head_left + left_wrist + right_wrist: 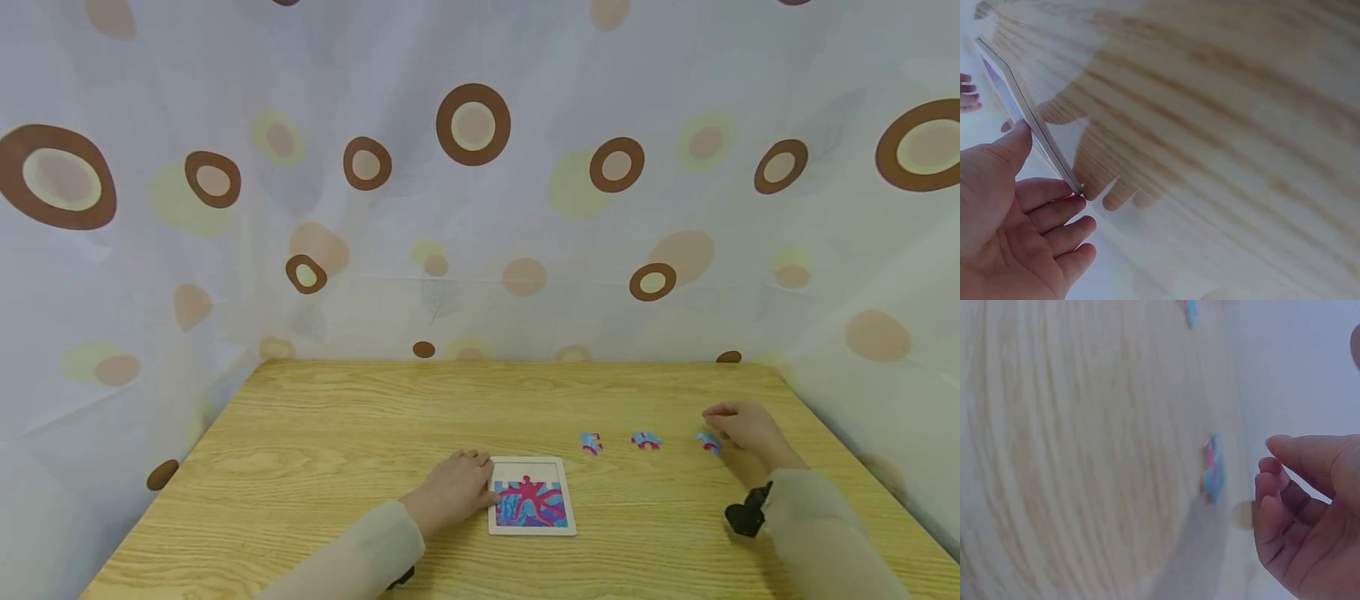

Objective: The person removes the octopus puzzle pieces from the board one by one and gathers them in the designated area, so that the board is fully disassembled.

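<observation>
My left hand [453, 492] is at the left side of a square puzzle board [570, 500] with a pale rim. In the left wrist view its thumb lies against the rim and the fingertips are at a corner. A pink octopus on blue [531, 502] fills the board's lower part; the upper part shows bare backing. My right hand [747, 429] hovers just above and beside the rightmost puzzle piece [708, 442], blue and pink. In the right wrist view its fingers are loosely bent, thumb apart from them, with nothing visible between.
Two more blue and pink puzzle pieces lie in the row, one in the middle [647, 440] and one nearer the board [591, 442]. All rest on a wood-grain table [360, 417]. A white curtain [480, 217] with brown rings and pale dots surrounds its back and sides.
</observation>
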Available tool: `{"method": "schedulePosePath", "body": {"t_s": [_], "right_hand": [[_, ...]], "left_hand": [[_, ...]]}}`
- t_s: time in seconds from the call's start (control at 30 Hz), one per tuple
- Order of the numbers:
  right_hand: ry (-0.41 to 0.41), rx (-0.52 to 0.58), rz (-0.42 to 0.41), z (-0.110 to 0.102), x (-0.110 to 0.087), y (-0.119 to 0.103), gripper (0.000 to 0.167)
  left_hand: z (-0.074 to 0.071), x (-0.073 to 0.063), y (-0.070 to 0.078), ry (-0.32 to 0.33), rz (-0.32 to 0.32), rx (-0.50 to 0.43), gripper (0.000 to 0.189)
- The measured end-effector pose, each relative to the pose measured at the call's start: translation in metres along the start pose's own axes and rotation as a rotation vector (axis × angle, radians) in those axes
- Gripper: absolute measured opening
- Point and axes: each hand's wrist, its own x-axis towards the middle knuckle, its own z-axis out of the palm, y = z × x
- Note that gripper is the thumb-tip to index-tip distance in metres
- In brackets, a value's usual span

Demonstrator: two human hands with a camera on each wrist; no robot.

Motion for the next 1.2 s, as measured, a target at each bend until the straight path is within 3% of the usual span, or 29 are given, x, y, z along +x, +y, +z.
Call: {"method": "schedulePosePath", "body": {"t_s": [0.33, 0.5, 0.8, 1.2], "right_hand": [[0.005, 0.014, -0.138, 0.030, 0.003, -0.052, 0.036], [-0.043, 0.004, -0.233, 0.055, -0.003, -0.082, 0.030], [-0.167, 0.022, -0.414, 0.098, -0.015, -0.125, 0.021], [-0.292, 0.027, -0.514, 0.146, -0.031, -0.157, 0.012]], "left_hand": [[0.003, -0.005, -0.004, -0.071, 0.022, -0.055, 0.068], [0.005, -0.009, -0.005, -0.074, 0.049, -0.106, 0.074], [0.004, -0.010, -0.005, -0.086, 0.049, -0.092, 0.075], [0.002, -0.010, -0.001, -0.093, 0.010, -0.087, 0.078]]}}
